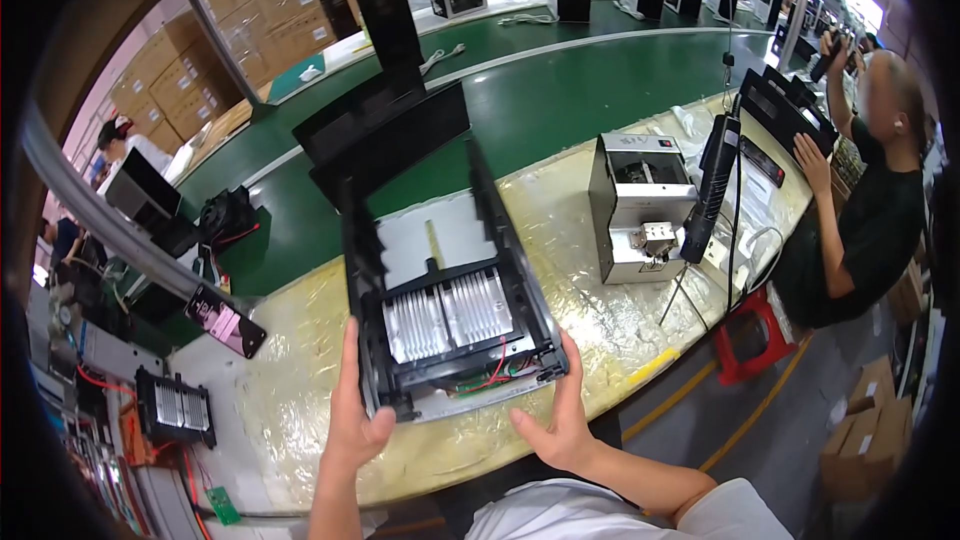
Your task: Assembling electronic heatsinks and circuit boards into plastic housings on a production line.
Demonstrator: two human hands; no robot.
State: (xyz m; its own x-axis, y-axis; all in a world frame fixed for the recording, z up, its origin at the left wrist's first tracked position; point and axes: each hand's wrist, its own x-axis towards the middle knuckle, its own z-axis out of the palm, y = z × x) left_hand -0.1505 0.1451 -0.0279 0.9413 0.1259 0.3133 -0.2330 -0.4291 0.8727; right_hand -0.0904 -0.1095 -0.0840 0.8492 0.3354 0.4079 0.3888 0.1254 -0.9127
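A black open appliance housing (378, 340) rests in front of me, tilted slightly, with a finned silver metal block (447, 315) set inside it. Red and green wires show at its near end. My left hand (357, 418) grips its near left side, thumb on the edge and fingers mostly along the outer wall. On the near right corner, my right hand (562, 418) holds the opposite side, with its thumb apart from the housing. Black panels (400, 145) stand just beyond the far end. An electric screwdriver (712, 185) hangs to the right.
A metal box-like device (640, 210) stands right of the housing. A phone (225, 322) lies at left, above another finned part (177, 408). Beyond the plastic-covered bench (300, 390) runs a green conveyor (560, 75). A co-worker (860, 200) stands at right, near a red stool (752, 340).
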